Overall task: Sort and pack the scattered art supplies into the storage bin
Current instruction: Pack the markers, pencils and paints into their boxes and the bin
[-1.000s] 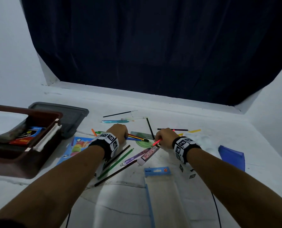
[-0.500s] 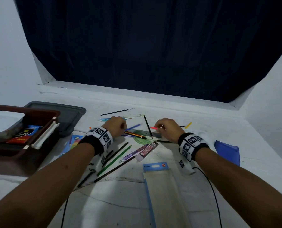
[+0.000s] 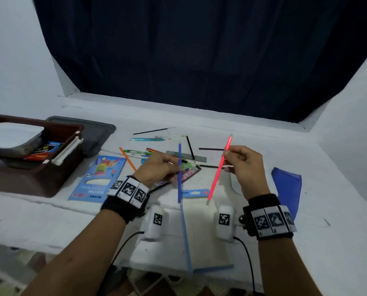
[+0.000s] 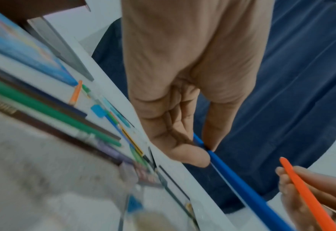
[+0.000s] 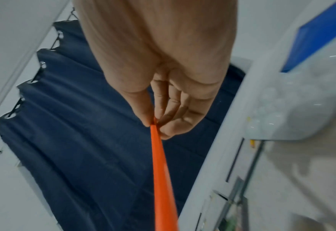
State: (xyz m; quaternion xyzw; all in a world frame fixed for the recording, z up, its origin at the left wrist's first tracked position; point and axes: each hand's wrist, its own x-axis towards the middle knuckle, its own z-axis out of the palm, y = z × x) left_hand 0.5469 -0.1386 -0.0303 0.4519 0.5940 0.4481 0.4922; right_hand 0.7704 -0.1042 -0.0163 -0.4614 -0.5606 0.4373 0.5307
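Note:
My left hand (image 3: pixel 160 167) pinches a blue pencil (image 3: pixel 179 174) between thumb and fingers, held upright above the table; the left wrist view shows the same blue pencil (image 4: pixel 232 182) in the pinch. My right hand (image 3: pixel 242 162) pinches a neon red-orange pencil (image 3: pixel 220 169), tilted, tip up; the right wrist view shows that pencil (image 5: pixel 162 171) at the fingertips. The brown storage bin (image 3: pixel 35 178) stands at the left with a crayon box (image 3: pixel 43 150) inside. Several loose pencils and pens (image 3: pixel 148 138) lie scattered behind my hands.
A grey lid (image 3: pixel 94 133) lies behind the bin. A blue neon-pencil pack (image 3: pixel 97 180) and an empty clear pencil sleeve (image 3: pixel 201 231) lie near the front edge. A blue pouch (image 3: pixel 287 186) rests at the right. A dark curtain (image 3: pixel 199 60) hangs behind.
Both hands have lifted off the table, each raising a pencil: the left the blue one, the right the red-orange one. The head view has tilted down and nearer.

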